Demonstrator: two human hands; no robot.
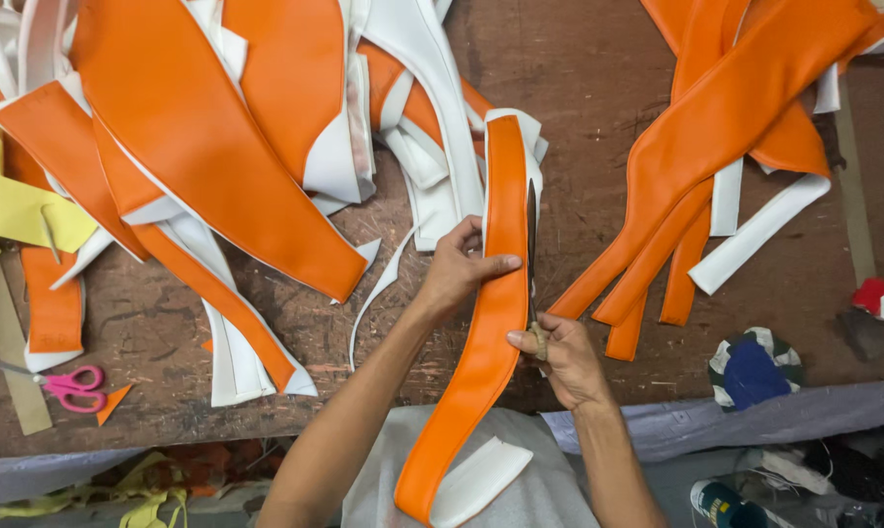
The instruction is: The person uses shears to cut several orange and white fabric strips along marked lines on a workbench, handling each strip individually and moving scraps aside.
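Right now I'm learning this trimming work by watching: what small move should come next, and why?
Probably slide the blade farther along the orange strip's right edge. The left hand pins the strip flat, the right hand grips the handle, and white backing shows along that edge.

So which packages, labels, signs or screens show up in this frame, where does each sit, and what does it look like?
Small box or carton: far right on the brown table, red and white, its print too small to tell.
Can or bottle: bottom right, below the table edge, dark cylinder with a light top and a coloured label.
No signs or screens are in view.
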